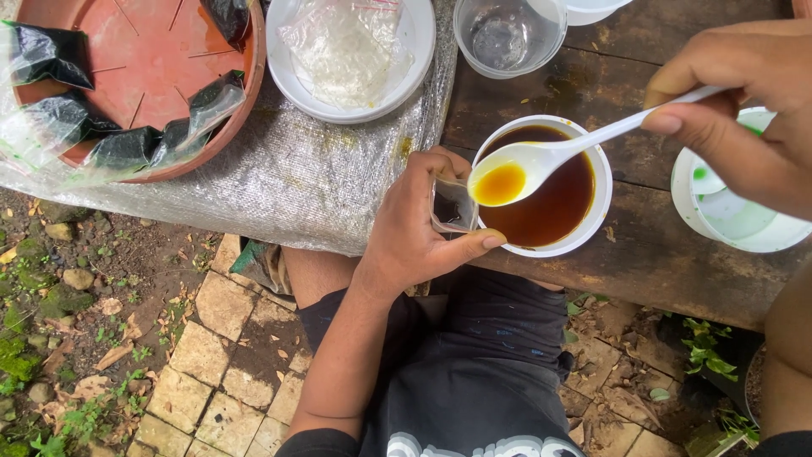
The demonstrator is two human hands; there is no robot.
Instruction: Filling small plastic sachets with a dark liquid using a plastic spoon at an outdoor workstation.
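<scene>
My left hand [416, 227] grips a small clear plastic bag [453, 206] with dark liquid in it, held open beside a white bowl [596, 222] of dark brown liquid. My right hand [748, 110] holds a white plastic spoon [541, 156] by its handle. The spoon's bowl carries amber liquid and hovers over the bowl's left rim, right next to the bag's mouth.
A terracotta tray [152, 63] holds several filled dark bags at far left on a silver sheet [304, 182]. Beyond are a white bowl with clear plastic [348, 52] and a clear cup [507, 34]. A white container with green liquid [732, 216] sits right on the wooden table [651, 262].
</scene>
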